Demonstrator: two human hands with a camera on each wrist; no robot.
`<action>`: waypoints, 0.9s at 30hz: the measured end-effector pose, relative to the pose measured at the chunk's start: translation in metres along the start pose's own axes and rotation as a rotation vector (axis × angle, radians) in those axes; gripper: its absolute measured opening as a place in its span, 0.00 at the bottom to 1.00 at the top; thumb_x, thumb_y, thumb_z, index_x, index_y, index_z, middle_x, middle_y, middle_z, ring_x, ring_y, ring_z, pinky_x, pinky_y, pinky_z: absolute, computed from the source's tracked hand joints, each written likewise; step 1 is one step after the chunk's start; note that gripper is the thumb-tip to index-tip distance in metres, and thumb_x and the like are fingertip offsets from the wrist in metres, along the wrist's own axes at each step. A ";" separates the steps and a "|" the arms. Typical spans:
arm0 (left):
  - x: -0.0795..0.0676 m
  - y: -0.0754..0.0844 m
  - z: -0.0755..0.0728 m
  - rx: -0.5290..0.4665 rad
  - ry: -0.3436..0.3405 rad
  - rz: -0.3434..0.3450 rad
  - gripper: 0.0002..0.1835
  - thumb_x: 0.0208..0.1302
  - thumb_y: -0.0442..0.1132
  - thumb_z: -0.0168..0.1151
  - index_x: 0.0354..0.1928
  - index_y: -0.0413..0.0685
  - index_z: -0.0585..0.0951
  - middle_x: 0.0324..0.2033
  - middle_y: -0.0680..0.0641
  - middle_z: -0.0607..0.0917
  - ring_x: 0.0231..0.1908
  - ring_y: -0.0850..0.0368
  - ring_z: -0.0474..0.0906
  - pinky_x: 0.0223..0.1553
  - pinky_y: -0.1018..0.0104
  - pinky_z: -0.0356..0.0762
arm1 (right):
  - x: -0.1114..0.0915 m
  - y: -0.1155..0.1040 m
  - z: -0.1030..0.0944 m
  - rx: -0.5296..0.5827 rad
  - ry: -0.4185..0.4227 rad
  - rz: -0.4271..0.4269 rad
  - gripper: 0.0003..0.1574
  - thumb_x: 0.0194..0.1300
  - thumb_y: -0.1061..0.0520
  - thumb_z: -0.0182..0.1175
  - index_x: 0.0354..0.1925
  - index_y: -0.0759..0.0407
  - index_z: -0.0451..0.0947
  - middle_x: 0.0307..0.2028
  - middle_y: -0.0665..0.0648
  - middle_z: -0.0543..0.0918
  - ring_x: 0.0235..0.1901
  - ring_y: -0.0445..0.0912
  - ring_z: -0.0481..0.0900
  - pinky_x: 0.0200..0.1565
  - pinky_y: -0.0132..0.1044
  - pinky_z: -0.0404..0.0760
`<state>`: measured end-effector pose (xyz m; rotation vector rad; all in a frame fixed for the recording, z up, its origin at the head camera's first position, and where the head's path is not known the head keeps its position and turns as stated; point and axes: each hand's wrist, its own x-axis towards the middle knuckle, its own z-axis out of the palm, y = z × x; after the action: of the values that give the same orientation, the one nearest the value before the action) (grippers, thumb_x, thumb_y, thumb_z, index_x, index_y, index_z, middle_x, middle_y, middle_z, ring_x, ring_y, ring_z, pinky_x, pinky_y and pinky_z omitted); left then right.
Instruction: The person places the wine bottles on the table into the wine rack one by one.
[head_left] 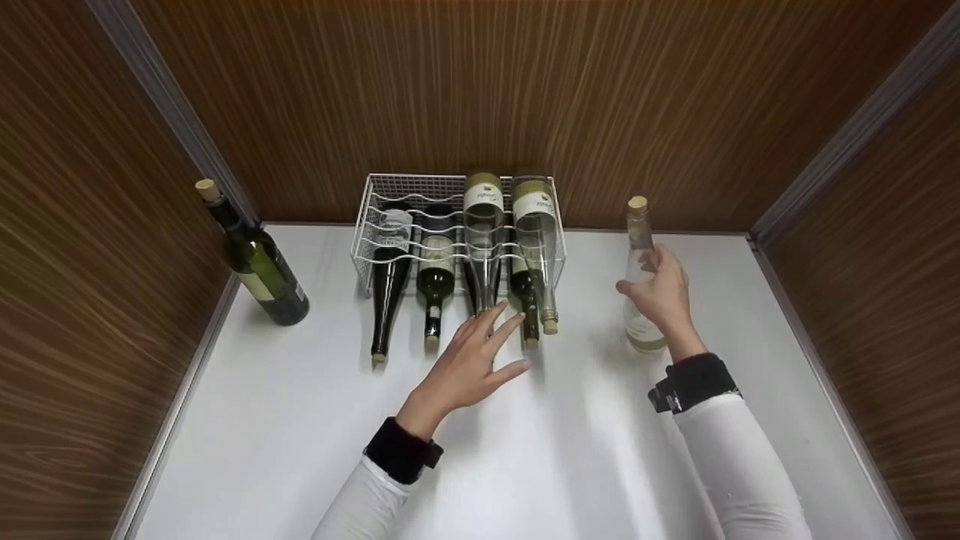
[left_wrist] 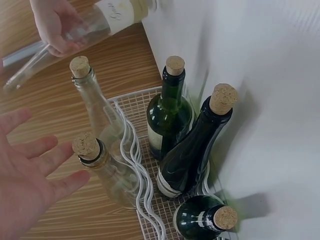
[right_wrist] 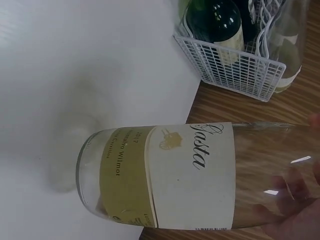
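Observation:
My right hand (head_left: pixel 664 292) curls round the upper body of a clear glass bottle (head_left: pixel 646 330) on the right side. This bottle has a cork and a white-and-gold label, which the right wrist view shows large; fingers show through its glass. My left hand (head_left: pixel 469 360) is spread with straight fingers and holds nothing. It hovers in front of the white wire rack (head_left: pixel 360 247), near the corked necks of two clear bottles (left_wrist: pixel 97 107) lying on the top tier. In the head view, its fingertips overlap the end of one neck.
Dark and green corked bottles (head_left: pixel 435 281) lie in the rack's lower tier, necks toward me. A green corked bottle (head_left: pixel 266 274) stands at the left on the white table (head_left: pixel 262 450). Wood-patterned panels (head_left: pixel 450 90) enclose the table at the back and both sides.

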<state>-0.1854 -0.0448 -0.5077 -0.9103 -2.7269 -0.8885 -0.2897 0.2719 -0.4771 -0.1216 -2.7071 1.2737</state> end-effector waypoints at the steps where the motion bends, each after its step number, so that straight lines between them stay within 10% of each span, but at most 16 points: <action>1: 0.000 0.000 -0.001 -0.004 -0.001 -0.005 0.38 0.71 0.63 0.51 0.75 0.53 0.60 0.73 0.39 0.57 0.69 0.39 0.57 0.68 0.42 0.52 | -0.002 -0.003 0.001 -0.018 -0.005 -0.025 0.38 0.52 0.63 0.72 0.59 0.65 0.67 0.57 0.68 0.74 0.59 0.63 0.71 0.58 0.61 0.68; 12: -0.001 -0.001 -0.005 0.000 0.008 -0.078 0.40 0.71 0.67 0.43 0.76 0.54 0.57 0.73 0.39 0.58 0.69 0.40 0.58 0.69 0.44 0.48 | -0.023 -0.022 0.009 -0.233 -0.052 -0.237 0.34 0.43 0.60 0.74 0.51 0.58 0.75 0.46 0.62 0.78 0.46 0.59 0.76 0.42 0.58 0.73; 27: 0.009 0.009 -0.020 -0.086 0.237 -0.098 0.38 0.71 0.58 0.53 0.74 0.44 0.59 0.67 0.40 0.67 0.65 0.43 0.65 0.64 0.46 0.61 | -0.040 -0.039 0.015 -0.464 -0.096 -0.483 0.37 0.37 0.61 0.72 0.52 0.54 0.79 0.40 0.57 0.85 0.39 0.59 0.81 0.38 0.54 0.76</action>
<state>-0.1885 -0.0459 -0.4842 -0.6418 -2.5649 -1.0642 -0.2534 0.2302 -0.4609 0.5220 -2.8084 0.5242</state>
